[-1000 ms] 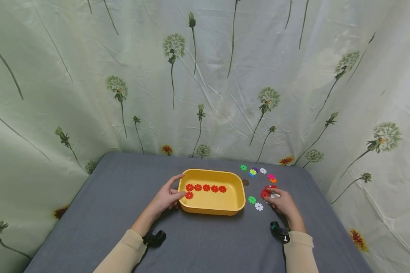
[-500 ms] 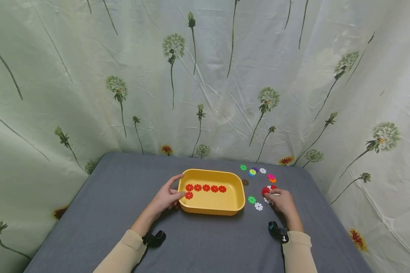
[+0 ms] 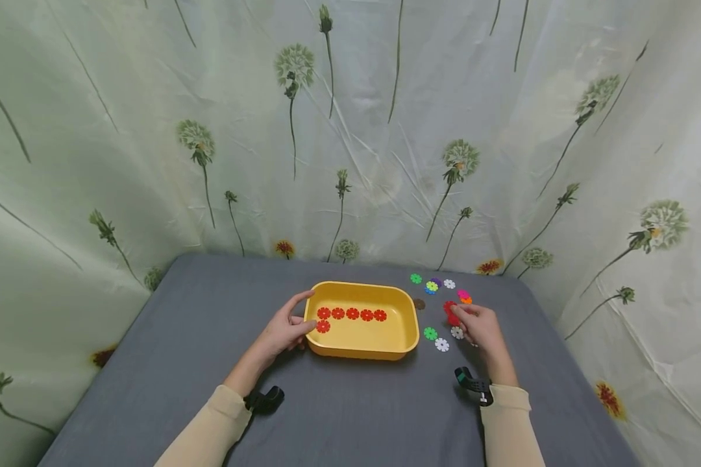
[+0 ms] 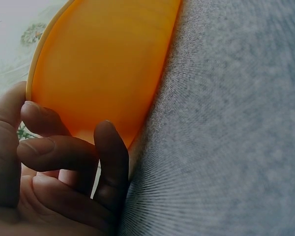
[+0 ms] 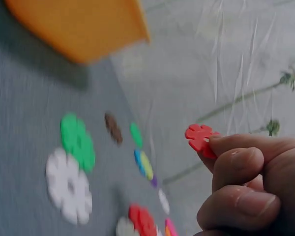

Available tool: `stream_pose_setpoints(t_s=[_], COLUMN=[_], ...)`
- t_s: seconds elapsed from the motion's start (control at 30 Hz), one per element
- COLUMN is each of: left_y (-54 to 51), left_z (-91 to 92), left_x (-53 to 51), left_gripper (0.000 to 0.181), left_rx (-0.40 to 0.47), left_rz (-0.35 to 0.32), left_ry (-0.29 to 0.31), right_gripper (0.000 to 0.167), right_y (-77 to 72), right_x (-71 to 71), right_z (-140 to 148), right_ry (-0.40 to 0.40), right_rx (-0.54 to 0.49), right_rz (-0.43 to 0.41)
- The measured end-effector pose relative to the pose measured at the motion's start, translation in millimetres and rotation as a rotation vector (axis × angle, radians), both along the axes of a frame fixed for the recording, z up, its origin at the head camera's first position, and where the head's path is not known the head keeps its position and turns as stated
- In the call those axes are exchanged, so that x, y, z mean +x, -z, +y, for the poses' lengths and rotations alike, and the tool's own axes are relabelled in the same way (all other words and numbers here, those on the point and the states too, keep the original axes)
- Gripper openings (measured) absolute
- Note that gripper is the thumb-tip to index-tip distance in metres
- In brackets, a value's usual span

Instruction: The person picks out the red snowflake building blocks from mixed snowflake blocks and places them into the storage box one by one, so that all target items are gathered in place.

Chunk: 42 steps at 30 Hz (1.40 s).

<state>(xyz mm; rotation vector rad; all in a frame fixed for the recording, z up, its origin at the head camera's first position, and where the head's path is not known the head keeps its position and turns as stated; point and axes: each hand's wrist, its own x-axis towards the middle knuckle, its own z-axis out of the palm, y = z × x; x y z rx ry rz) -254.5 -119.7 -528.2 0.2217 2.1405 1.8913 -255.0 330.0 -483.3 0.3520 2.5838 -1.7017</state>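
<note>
My left hand (image 3: 283, 329) grips the left end of a yellow plastic tub (image 3: 362, 354), its thumb over the rim. Inside the tub, several red snowflake discs (image 3: 353, 314) lie in a row, with one more below the row's left end. Between thumb and forefinger, my right hand (image 3: 483, 328) pinches another red snowflake disc (image 5: 199, 137), raised off the table in the right wrist view. Another red disc (image 5: 142, 221) lies on the cloth under that hand, beside a white disc (image 3: 457, 333). The hand partly covers some pieces.
Right of the tub lie a green disc (image 3: 430, 333), a white disc (image 3: 441, 344) and a brown disc (image 3: 419, 303). Farther back are green, yellow, blue, purple, white, pink and orange discs. A grey cloth (image 3: 350, 402) covers the table; a flowered curtain (image 3: 362, 130) hangs behind.
My right hand has picked up a red disc from the pile and lifted it slightly, uncovering white discs below. The left hand keeps its grip on the tub. The head view has tilted slightly.
</note>
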Motion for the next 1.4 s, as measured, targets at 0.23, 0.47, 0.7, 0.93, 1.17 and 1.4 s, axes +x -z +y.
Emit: stream_pose_setpoints(t_s=[0.23,0.47,0.7,0.93,1.17,1.4], left_y=[-2.5,-1.8,-1.9,-0.2,0.6,0.2], left_z=[-0.1,-0.4,-1.0,-1.2,-1.1,-0.2], left_x=[-0.3,-0.6,-1.0,-0.3,-0.4,-0.5], left_gripper=[0.074,0.075,0.074,0.076,0.076,0.075], left_rx=[0.009,0.008,-0.002,-0.001,-0.005,0.007], left_rz=[-0.013,-0.015,-0.006,-0.007,-0.014,-0.015], left_ry=[-0.001,0.005,0.003,0.008,0.002,0.002], right_gripper=[0.046,0.044,0.04,0.035,0.031,0.03], right_y=[-16.4,-28.3,-29.8,-24.2,-21.0,-17.8], right_x=[0.1,-1.9,-8.3,-13.8,-18.3,-21.1], right_z=[-29.9,-61.9,-98.7,-125.6,-146.1,-162.1], right_ry=[-0.053,-0.128,-0.159,-0.171,-0.204,-0.245], right_rx=[-0.07,-0.068,-0.121,-0.159,-0.201,-0.197], right_rz=[0.053,0.086,0.058,0.046,0.031,0.018])
